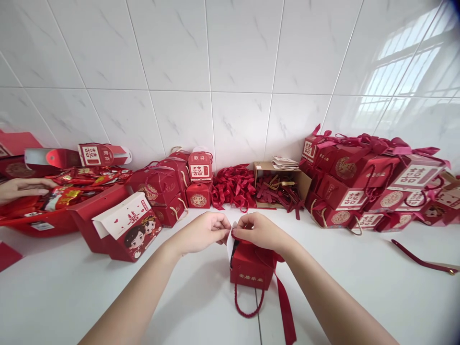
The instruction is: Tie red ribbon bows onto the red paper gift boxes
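A small red gift box [251, 273] with gold lettering stands on the white table [359, 297] in front of me. A red cord handle hangs down its front and a dark red ribbon [285, 311] trails toward me from its right side. My left hand [204, 232] pinches a white flap at the box's top left edge. My right hand [260, 231] is closed on the top of the box, fingers pinched on the flap or ribbon there. Both hands meet above the box.
Finished red boxes with ribbons [370, 184] pile at the right. An open carton of ribbons [278, 189] and loose ribbons [233, 187] lie by the tiled wall. More red boxes [163, 187], a larger box [125, 227] and a snack tray [43, 220] stand left; another person's hand [19, 189] rests there.
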